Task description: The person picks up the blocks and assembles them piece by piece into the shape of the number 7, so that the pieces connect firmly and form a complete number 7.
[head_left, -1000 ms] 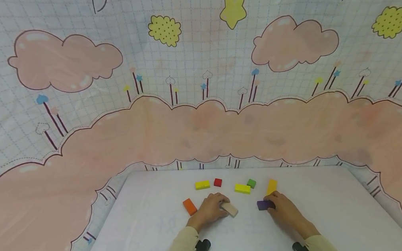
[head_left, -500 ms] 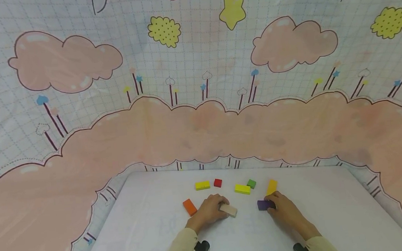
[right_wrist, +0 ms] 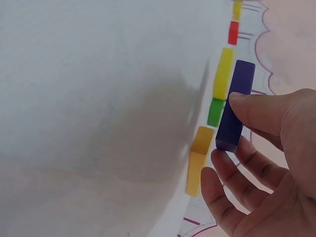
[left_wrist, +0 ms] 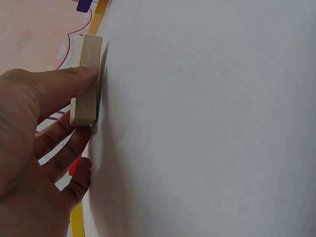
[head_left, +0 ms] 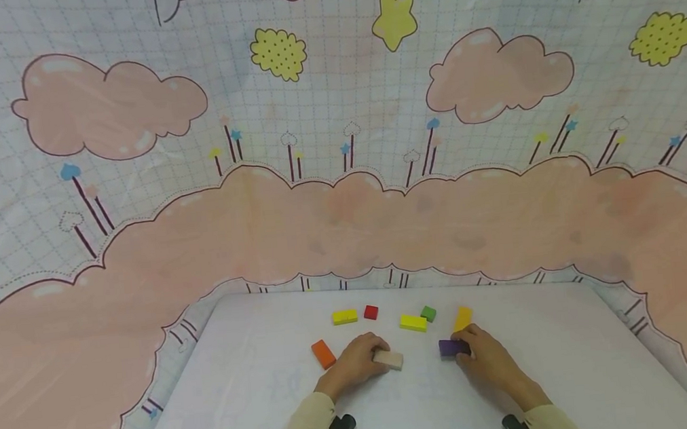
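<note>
My left hand (head_left: 356,362) pinches a plain wooden block (head_left: 389,359) between thumb and fingers, close over the white table. In the left wrist view the thumb presses the long face of that wooden block (left_wrist: 87,98), and the lower fingers are loosely bent below it. Across from it, my right hand (head_left: 487,358) grips a purple block (head_left: 451,348) by its right end. The right wrist view shows the purple block (right_wrist: 237,108) between thumb and fingertips, above the table surface. An orange block (head_left: 324,354) lies just left of my left hand.
Behind the hands lie a yellow block (head_left: 345,317), a red cube (head_left: 371,312), a second yellow block (head_left: 413,323) and a green cube (head_left: 428,313). An amber block (head_left: 463,318) sits right behind my right hand. A printed cloth (head_left: 344,221) rises behind the white table (head_left: 257,345).
The wooden block in my left hand has turned to lie more crosswise and shifted slightly left. My right hand keeps its hold on the purple block, almost still.
</note>
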The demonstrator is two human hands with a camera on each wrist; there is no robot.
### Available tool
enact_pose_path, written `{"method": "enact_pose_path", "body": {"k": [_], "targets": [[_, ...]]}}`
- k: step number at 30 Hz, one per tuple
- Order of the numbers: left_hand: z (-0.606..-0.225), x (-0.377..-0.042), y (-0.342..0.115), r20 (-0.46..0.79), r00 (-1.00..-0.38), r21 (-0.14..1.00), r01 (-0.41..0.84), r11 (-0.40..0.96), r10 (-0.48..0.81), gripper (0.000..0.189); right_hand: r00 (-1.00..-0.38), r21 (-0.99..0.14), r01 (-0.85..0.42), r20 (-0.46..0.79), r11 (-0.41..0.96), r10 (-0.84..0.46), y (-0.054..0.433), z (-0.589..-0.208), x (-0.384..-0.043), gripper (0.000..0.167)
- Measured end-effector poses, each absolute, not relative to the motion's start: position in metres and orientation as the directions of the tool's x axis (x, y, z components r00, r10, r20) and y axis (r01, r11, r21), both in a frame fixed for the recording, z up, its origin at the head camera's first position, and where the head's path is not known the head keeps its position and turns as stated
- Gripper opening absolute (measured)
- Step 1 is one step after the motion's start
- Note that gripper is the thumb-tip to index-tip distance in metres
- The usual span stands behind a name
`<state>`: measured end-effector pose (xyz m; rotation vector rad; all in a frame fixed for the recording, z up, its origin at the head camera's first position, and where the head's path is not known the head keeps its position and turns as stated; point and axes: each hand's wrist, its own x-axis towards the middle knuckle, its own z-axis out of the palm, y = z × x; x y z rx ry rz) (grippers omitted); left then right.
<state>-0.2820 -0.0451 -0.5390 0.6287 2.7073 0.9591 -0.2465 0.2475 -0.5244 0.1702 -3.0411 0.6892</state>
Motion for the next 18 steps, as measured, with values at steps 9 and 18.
{"method": "enact_pose_path", "body": {"k": [9,18], "targets": [[-0.538,-0.275,-0.047,-0.054,-0.899,0.676,0.287,0.678,0.435,0.031,-0.985,-0.406,-0.167,0.108,0.899,-0.135,0.246,-0.519,-0.243,0.034],[-0.531,-0.268,-0.047,-0.016,-0.909,0.661,0.303,0.687,0.416,0.032,-0.972,-0.397,-0.216,0.172,0.892,-0.159,0.245,-0.513,-0.24,0.035]]}}
